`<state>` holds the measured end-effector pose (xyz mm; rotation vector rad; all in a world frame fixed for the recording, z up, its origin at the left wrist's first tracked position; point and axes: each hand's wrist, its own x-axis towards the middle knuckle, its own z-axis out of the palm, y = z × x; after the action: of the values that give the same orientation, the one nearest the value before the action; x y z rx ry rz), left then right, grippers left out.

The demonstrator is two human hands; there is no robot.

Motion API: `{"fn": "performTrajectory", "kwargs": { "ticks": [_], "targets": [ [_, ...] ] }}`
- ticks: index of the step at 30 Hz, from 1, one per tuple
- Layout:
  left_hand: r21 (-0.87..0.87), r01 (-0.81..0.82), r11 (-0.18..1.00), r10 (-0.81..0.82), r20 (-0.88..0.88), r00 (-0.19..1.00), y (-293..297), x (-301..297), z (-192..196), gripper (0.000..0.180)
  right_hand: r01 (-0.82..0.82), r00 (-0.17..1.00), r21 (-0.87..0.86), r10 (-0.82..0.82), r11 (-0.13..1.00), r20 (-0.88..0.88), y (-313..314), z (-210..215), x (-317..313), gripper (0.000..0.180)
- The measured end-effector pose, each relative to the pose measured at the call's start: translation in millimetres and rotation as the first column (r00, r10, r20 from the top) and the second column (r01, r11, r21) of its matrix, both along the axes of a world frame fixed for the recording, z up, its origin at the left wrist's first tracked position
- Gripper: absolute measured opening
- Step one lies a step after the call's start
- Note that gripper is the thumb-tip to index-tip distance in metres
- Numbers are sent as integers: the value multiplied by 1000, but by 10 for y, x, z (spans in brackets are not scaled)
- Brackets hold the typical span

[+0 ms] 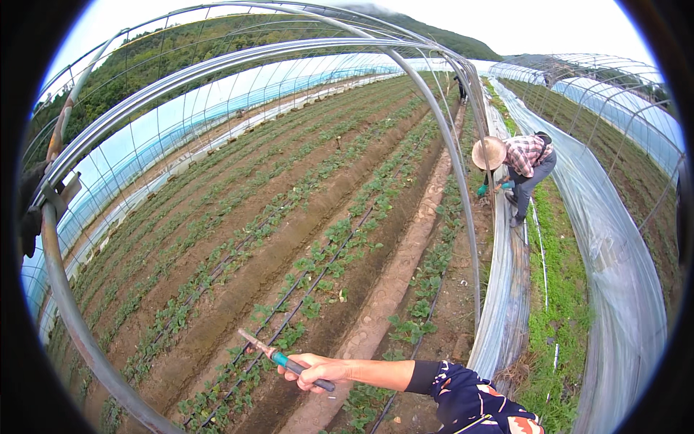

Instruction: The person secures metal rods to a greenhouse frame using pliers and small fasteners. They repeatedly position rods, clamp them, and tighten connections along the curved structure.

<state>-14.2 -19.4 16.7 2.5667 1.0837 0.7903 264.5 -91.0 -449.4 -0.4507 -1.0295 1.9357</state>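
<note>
My right hand [309,371] reaches in from the lower right, bare and closed around a hand tool [280,359]. The tool has a dark handle, a teal collar and a narrow, rusty-looking metal end pointing up and left; I cannot tell its exact kind. Beneath it run rows of low green plants [340,231]. At the far left edge, a dark shape like a gloved hand [30,217] lies against a joint of the metal pipe [59,282]. It may be my left hand, but its fingers are mostly hidden in the dark rim.
Metal hoops [454,155] arch over the field. On the right, a person in a straw hat [490,153] bends beside bunched clear plastic sheeting [603,231]. Black drip lines [318,278] run along the soil beds, with a bare dirt path [394,278] between rows.
</note>
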Motion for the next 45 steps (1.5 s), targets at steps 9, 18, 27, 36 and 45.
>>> {"fn": "performTrajectory", "kwargs": {
  "ticks": [9, 18, 27, 36, 45],
  "targets": [
    [194, -61, 979, 75, -68, 995, -150, 438, -100, 51, 286, 921, 402, -365, 870, 134, 451, 1789, 309, 68],
    [288, 12, 957, 33, -150, 988, 43, 190, -73, 56, 375, 926, 498, -335, 782, -173, 685, 2777, -59, 23],
    [228, 58, 972, -38, -88, 995, -74, 300, -85, 52, 580, 814, 416, -480, 701, -326, 574, 3030, -361, 24],
    [317, 70, 946, -20, -157, 987, 53, 219, -91, 57, 464, 885, 531, -404, 709, -232, 610, 2984, -387, 25],
    [240, -11, 971, 48, -150, 988, -53, 265, -70, 51, 333, 943, 507, -279, 795, -181, 522, 3037, -435, 25]
  ]
}}
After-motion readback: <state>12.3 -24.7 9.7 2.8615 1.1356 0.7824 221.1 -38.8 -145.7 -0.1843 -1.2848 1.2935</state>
